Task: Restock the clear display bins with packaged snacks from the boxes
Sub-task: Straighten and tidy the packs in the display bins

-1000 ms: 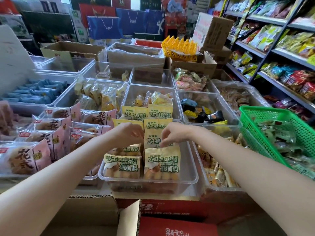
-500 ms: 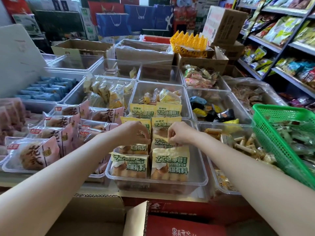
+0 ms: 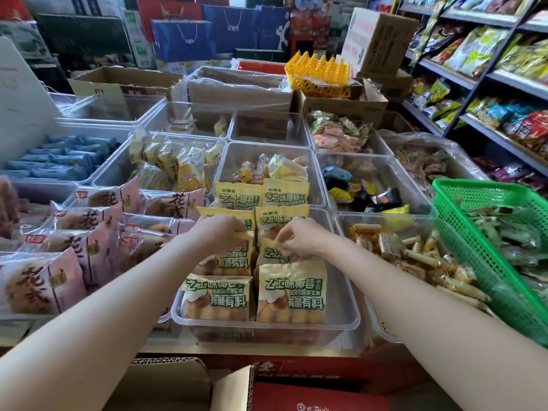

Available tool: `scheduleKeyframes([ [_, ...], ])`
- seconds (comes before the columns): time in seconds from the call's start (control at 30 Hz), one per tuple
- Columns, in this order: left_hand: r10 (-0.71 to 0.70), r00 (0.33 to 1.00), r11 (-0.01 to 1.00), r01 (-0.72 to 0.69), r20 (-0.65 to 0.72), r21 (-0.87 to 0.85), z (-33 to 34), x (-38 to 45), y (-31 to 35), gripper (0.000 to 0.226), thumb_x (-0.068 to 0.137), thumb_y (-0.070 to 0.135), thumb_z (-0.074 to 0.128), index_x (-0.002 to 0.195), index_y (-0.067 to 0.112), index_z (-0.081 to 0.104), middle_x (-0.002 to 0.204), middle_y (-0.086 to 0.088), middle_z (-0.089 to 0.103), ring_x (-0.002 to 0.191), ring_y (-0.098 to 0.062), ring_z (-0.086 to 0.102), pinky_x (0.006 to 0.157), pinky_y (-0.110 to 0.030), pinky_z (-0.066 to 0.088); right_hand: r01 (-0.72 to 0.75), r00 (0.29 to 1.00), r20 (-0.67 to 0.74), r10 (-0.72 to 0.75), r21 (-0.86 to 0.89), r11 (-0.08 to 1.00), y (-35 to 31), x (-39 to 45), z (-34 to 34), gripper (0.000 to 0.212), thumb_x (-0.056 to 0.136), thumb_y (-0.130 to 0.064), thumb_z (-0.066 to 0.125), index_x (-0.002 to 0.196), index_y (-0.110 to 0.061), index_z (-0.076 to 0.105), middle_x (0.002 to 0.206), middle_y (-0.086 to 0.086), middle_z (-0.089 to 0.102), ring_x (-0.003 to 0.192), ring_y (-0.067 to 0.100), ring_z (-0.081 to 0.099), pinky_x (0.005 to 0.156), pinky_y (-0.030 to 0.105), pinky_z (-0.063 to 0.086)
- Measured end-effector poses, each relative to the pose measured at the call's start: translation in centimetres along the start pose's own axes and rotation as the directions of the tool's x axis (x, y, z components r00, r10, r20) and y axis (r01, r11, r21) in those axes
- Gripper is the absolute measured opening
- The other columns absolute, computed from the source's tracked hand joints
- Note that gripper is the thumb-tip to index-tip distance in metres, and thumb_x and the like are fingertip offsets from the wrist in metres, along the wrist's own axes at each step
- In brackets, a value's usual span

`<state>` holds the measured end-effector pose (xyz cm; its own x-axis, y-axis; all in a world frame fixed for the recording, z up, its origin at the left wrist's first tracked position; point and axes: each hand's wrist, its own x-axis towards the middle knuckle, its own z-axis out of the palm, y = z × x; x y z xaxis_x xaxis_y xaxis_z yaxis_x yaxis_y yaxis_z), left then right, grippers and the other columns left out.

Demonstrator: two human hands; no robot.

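A clear display bin (image 3: pixel 347 320) in front of me holds two rows of yellow-green packaged snacks (image 3: pixel 292 289) standing upright. My left hand (image 3: pixel 218 232) grips the top edge of a pack in the left row (image 3: pixel 229 262). Just to its right, my right hand (image 3: pixel 299 237) pinches the top of a pack in the right row (image 3: pixel 271 253). More of the same packs (image 3: pixel 284 192) lean at the back, into the bin behind. An open red cardboard box (image 3: pixel 296 396) sits below the bin at the bottom edge.
Pink bread packs (image 3: pixel 44 280) fill the bins to the left. A green plastic basket (image 3: pixel 486 262) of snacks tilts at the right over a bin of small wrapped sticks (image 3: pixel 415 253). Shelves of bagged snacks (image 3: pixel 489 54) line the right wall; cardboard boxes (image 3: pixel 124 81) stand behind.
The view has shifted slightly, so the bins appear a little further right. Both hands stay on the tops of the packs, the right one a little lower.
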<state>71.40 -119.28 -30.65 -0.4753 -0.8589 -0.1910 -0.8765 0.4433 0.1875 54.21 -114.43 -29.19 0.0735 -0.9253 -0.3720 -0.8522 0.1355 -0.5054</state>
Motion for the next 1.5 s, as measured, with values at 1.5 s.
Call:
scheduleKeyframes([
  [1.5,0.321,0.945,0.947,-0.318,0.063,-0.055,0.2,1.0,1.8,0.026,0.090,0.019,0.057,0.115,0.018,0.065,0.107,0.002,0.068,0.081,-0.008,0.056,0.071,-0.010,0.037,0.103,0.976,0.210,-0.052,-0.239,0.966,-0.2,1.4,-2.2,0.043,0.090,0.006,0.043,0.123,-0.015,0.059,0.126,0.004,0.060,0.114,0.018,0.055,0.096,0.028,0.047],
])
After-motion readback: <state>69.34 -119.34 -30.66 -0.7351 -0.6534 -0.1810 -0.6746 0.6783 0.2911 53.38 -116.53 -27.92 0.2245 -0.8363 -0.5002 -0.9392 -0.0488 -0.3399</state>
